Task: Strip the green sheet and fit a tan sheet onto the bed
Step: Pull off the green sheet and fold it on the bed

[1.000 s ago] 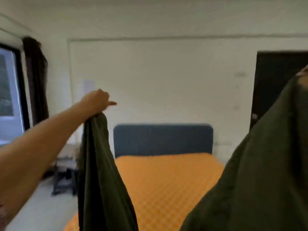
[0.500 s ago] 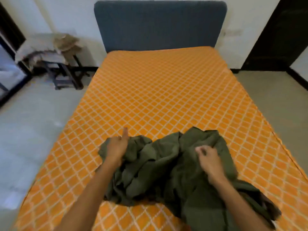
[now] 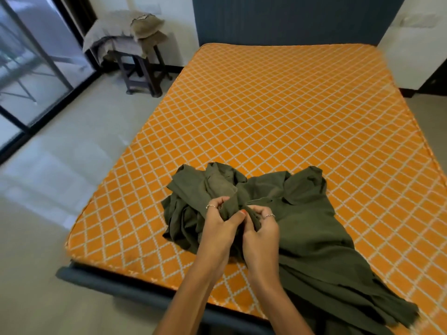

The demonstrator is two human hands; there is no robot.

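Green sheet (image 3: 307, 228) lies off the bed proper, bunched in a crumpled heap on the near end of the orange mattress (image 3: 278, 112), w/ its right part trailing flat toward the near right corner & hanging a bit over the foot edge. Top of the heap is folds & ridges, one lighter fold sticking up near the middle.

Both hands meet at the centre of the heap, side by side, nearly touching. Left hand (image 3: 219, 226) has fingers curled round a gathered strip of the sheet, thumb over the top, ring on one finger. Right hand (image 3: 262, 229) pinches the same strip just beside it, fingers bent in, ring visible too. Forearms come in from the bottom edge, close together.

Mattress is otherwise bare: orange w/ white diamond quilting, sitting on a dark blue-grey bed frame (image 3: 125, 284); matching upholstered headboard (image 3: 285, 20) at the far end against a white wall.

Far left of the bed, a dark wooden stool (image 3: 142, 71) stands on the pale floor, draped w/ grey cloth & a folded tan sheet (image 3: 147, 27) on top, well apart from the hands. Glass sliding door (image 3: 29, 68) w/ dark frame on the left. Dark doorway at far right edge, mostly cut off.
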